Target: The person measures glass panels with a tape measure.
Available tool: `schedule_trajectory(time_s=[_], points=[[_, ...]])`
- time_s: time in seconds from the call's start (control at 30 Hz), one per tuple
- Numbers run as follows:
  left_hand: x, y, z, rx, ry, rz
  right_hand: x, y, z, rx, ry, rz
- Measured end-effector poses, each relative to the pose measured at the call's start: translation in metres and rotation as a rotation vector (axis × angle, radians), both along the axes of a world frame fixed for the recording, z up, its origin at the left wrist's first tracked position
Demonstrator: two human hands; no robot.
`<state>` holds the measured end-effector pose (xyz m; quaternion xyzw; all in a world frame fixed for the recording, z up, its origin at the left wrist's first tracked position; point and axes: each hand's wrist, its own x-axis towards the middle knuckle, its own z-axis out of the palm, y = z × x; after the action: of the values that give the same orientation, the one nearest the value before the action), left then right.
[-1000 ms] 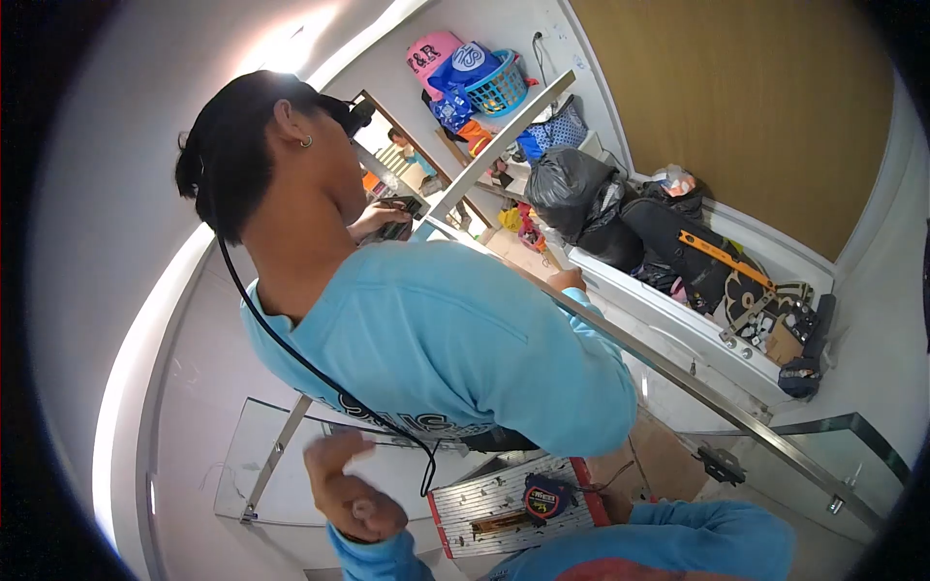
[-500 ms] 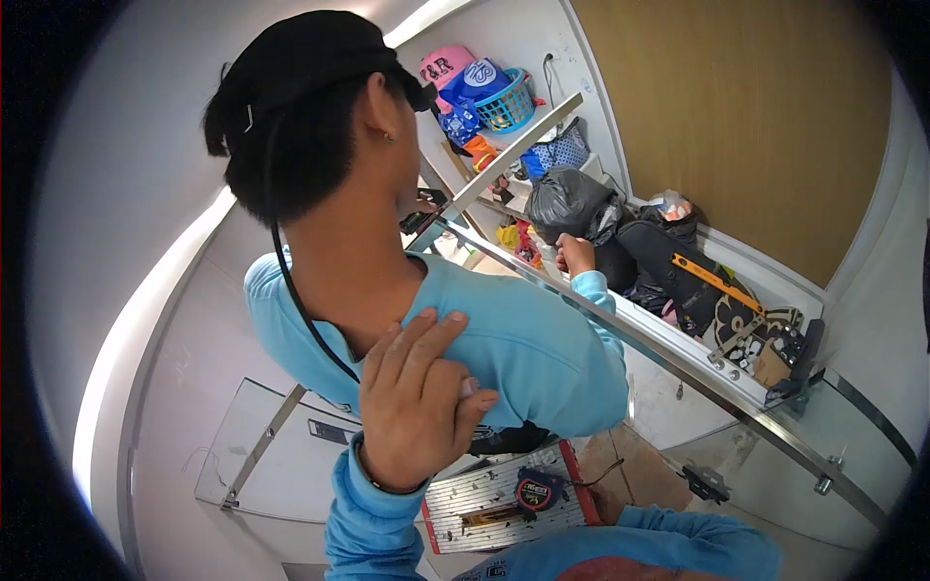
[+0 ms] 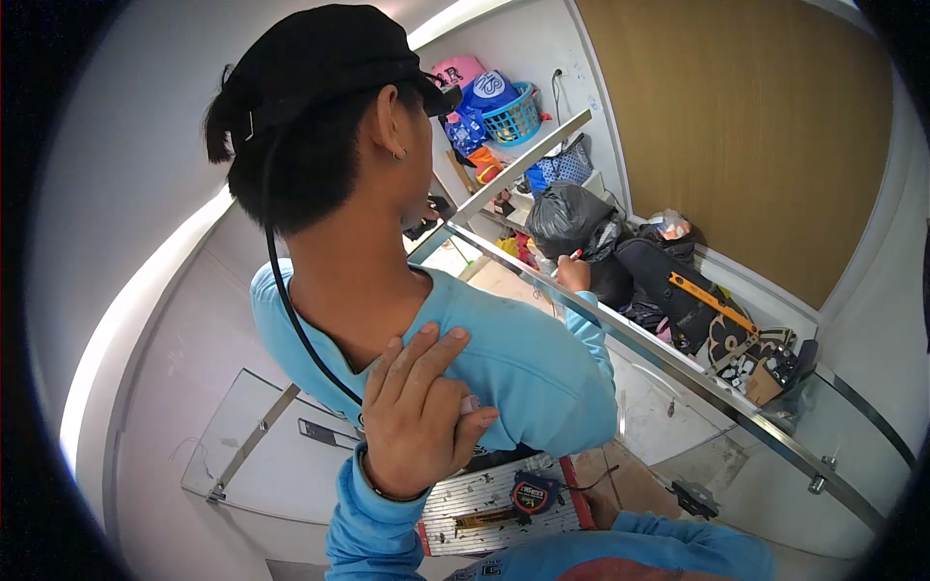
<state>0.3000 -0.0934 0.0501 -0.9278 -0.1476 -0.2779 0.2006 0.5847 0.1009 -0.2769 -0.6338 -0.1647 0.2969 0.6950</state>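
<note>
My left hand (image 3: 417, 416) lies on the back of a co-worker's light blue shirt (image 3: 513, 349), just below the collar. Its fingers are stretched out and the thumb stands apart; nothing is held. Of my right hand (image 3: 602, 509), only a small part shows at the end of my blue sleeve, beside the red end of a ribbed metal step platform (image 3: 455, 528); its fingers are hidden. A tape measure (image 3: 535, 494) rests on that platform among dark debris. The co-worker's right hand (image 3: 573, 275) holds a slim pen-like thing with a red part (image 3: 576, 256).
A long metal rail (image 3: 668, 360) crosses diagonally in front of the co-worker. Beyond it are black bags (image 3: 572, 215), an orange spirit level (image 3: 712, 302) and a blue basket (image 3: 513, 118). A glass panel (image 3: 242, 445) with a metal strip stands at lower left.
The co-worker's head and the view have shifted slightly. The co-worker's right hand has turned, and the red-marked pen-like thing now shows. My left hand stays on the co-worker's back.
</note>
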Motion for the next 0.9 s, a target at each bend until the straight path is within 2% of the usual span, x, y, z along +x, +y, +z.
schedule_trajectory(time_s=[0.03, 0.1, 0.13, 0.17, 0.23, 0.27, 0.33, 0.47, 0.53, 0.6, 0.67, 0.73, 0.77, 0.8, 0.83, 0.87, 0.9], points=[[-0.002, 0.0, 0.0, -0.007, -0.003, 0.004, -0.038, -0.068, -0.015, 0.038, -0.125, 0.112], [-0.006, 0.001, 0.0, 0.008, -0.019, 0.013, -0.129, -0.257, -0.064, 0.212, -0.571, 0.536], [-0.009, 0.001, 0.0, 0.002, -0.023, 0.014, -0.152, -0.324, -0.066, 0.284, -0.74, 0.704], [-0.011, 0.002, 0.001, 0.003, -0.028, 0.007, -0.166, -0.37, -0.065, 0.309, -0.841, 0.814], [-0.016, 0.004, 0.002, 0.003, -0.04, -0.004, -0.156, -0.385, -0.023, 0.094, -1.04, 0.806], [-0.018, 0.004, 0.001, -0.004, -0.05, -0.013, -0.154, -0.388, -0.016, 0.089, -1.045, 0.806], [-0.021, 0.004, 0.002, -0.014, -0.069, -0.022, -0.151, -0.395, -0.005, 0.167, -1.214, 0.743], [-0.027, 0.001, 0.001, -0.026, -0.083, -0.076, -0.142, -0.388, 0.069, 0.208, -1.205, 0.843], [-0.03, -0.002, -0.002, -0.035, -0.095, -0.096, -0.136, -0.386, 0.117, 0.539, -1.148, 0.551], [-0.032, -0.007, -0.003, -0.056, -0.087, -0.1, -0.131, -0.374, 0.164, 0.72, -1.183, 0.286], [-0.033, -0.01, -0.005, -0.069, -0.086, -0.102, -0.129, -0.356, 0.212, 0.64, -1.173, 0.152], [-0.036, -0.014, -0.01, -0.066, -0.089, -0.106, -0.136, -0.317, 0.267, 0.671, -0.951, 0.035], [-0.038, -0.016, -0.012, -0.07, -0.099, -0.116, -0.126, -0.283, 0.288, 0.726, -0.934, 0.018], [-0.04, -0.017, -0.012, -0.07, -0.11, -0.125, -0.123, -0.253, 0.314, 0.679, -0.891, -0.03], [-0.043, -0.019, -0.013, -0.07, -0.113, -0.125, -0.117, -0.223, 0.34, 0.653, -0.896, 0.003], [-0.049, -0.023, -0.015, -0.091, -0.144, -0.169, -0.094, -0.164, 0.34, 0.674, -0.933, 0.079], [-0.057, -0.028, -0.017, -0.111, -0.173, -0.212, -0.081, -0.13, 0.349, 0.45, -1.154, 0.091]])
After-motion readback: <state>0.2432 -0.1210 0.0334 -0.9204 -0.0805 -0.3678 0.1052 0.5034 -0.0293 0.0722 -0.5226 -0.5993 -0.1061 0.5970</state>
